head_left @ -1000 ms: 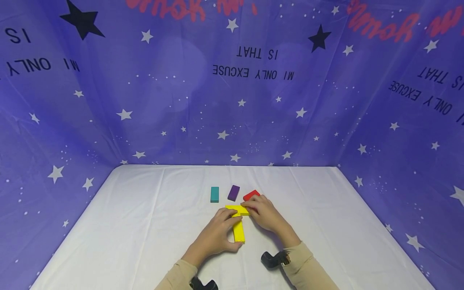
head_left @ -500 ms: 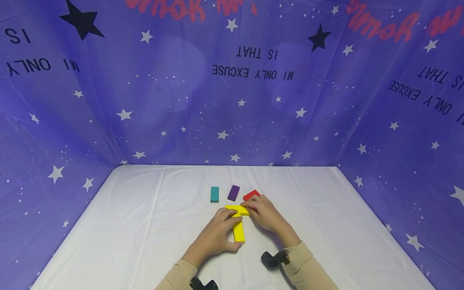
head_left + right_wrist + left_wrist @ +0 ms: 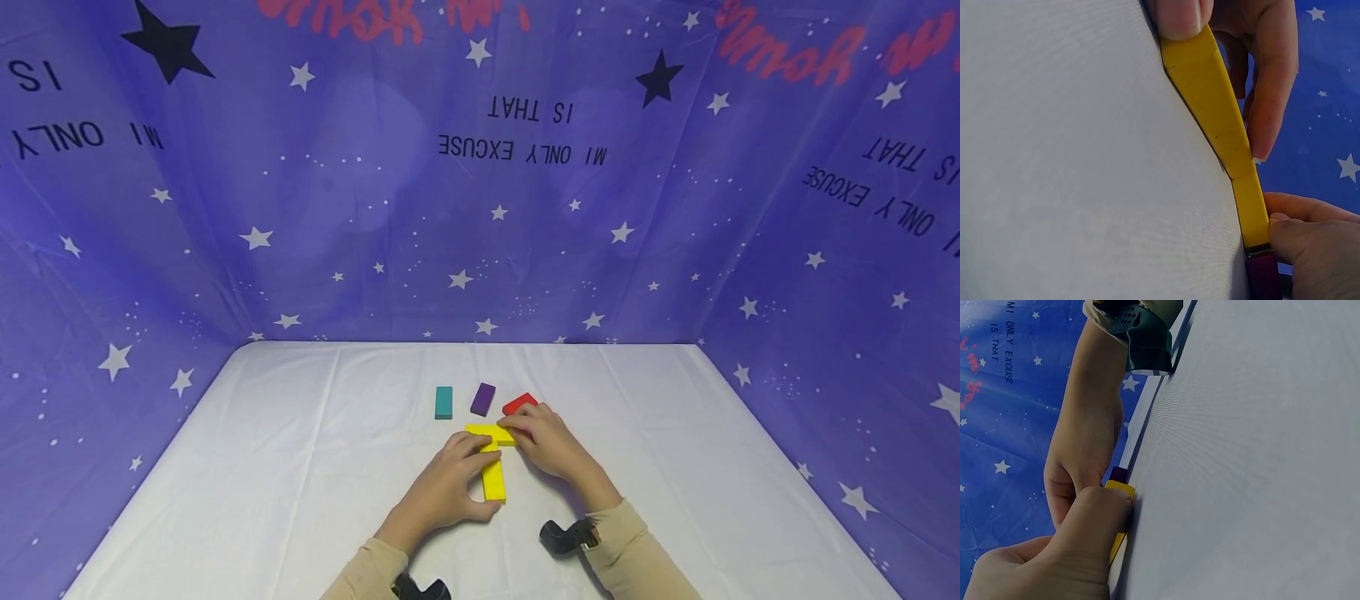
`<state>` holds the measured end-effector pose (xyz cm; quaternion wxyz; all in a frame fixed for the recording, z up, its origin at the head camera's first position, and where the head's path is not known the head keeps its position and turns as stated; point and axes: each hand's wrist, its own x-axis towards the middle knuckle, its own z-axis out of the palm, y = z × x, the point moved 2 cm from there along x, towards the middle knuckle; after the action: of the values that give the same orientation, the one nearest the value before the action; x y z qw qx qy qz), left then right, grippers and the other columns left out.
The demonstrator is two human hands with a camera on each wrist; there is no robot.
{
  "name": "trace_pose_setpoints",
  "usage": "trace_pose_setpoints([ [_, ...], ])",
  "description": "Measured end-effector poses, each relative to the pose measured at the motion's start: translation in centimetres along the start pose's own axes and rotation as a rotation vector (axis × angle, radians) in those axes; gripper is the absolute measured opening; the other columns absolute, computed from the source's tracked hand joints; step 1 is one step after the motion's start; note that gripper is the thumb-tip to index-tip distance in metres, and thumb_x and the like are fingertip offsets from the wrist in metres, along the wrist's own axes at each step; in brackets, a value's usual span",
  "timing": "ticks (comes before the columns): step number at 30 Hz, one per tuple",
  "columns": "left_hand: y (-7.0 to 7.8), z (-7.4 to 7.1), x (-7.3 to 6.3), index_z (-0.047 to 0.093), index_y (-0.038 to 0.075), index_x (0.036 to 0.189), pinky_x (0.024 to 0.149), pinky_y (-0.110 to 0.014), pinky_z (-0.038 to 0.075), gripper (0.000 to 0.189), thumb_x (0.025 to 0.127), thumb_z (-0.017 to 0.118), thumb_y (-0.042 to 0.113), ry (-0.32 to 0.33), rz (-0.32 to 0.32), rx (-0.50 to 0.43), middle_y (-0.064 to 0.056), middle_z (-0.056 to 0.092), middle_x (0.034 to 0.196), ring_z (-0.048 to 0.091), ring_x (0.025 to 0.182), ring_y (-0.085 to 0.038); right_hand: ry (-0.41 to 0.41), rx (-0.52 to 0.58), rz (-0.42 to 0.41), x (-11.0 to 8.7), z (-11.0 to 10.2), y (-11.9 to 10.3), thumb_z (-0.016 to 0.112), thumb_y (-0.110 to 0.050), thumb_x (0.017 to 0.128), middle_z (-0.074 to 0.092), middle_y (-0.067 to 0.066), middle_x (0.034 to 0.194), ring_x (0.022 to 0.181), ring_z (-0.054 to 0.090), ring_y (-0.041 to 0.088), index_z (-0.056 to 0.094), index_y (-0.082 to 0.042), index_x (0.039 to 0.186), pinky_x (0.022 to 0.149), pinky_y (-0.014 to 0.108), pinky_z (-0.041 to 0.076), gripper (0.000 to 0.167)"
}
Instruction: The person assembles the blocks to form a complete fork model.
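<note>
Two yellow blocks lie together on the table in a T shape. My left hand (image 3: pixel 442 483) grips the lengthwise yellow block (image 3: pixel 492 483), thumb at its near end and fingertips around its far end. Its thumb covers part of the block in the left wrist view. With its fingertips, my right hand (image 3: pixel 555 443) pinches the right end of the crosswise yellow block (image 3: pixel 478 430). In the right wrist view the blocks touch end to side, and the purple block (image 3: pixel 1264 276) shows just beyond them.
Behind the yellow blocks stand a teal block (image 3: pixel 443 402) and a red block (image 3: pixel 518 403), the red one partly hidden by my right hand. White cloth covers the table (image 3: pixel 337 467). A purple star-printed curtain (image 3: pixel 420 242) encloses its back and sides.
</note>
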<state>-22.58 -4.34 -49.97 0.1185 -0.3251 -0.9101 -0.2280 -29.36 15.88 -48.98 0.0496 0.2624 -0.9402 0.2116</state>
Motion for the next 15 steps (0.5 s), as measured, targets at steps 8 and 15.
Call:
trace_pose_setpoints([
  [8, -0.05, -0.01, -0.09, 0.066, 0.019, 0.131, 0.114, -0.038, 0.043, 0.062, 0.084, 0.068, 0.058, 0.04, 0.003, -0.015, 0.0, 0.058, 0.14, 0.046, 0.133, -0.019, 0.0, -0.01, -0.011, 0.02, -0.09, -0.11, 0.063, -0.02, 0.097, 0.064, -0.007, 0.109, 0.099, 0.05, 0.013, 0.071, -0.029, 0.118, 0.092, 0.038, 0.044, 0.025],
  [15, -0.07, -0.14, -0.11, 0.068, 0.016, 0.128, 0.113, -0.04, 0.044, 0.04, 0.095, 0.06, 0.037, 0.117, -0.049, -0.013, -0.002, 0.061, 0.135, 0.049, 0.131, -0.02, 0.004, -0.008, -0.008, 0.03, 0.03, -0.07, 0.063, -0.019, 0.097, 0.061, -0.009, 0.103, 0.095, 0.048, 0.011, 0.072, -0.03, 0.117, 0.088, 0.035, 0.044, 0.025],
])
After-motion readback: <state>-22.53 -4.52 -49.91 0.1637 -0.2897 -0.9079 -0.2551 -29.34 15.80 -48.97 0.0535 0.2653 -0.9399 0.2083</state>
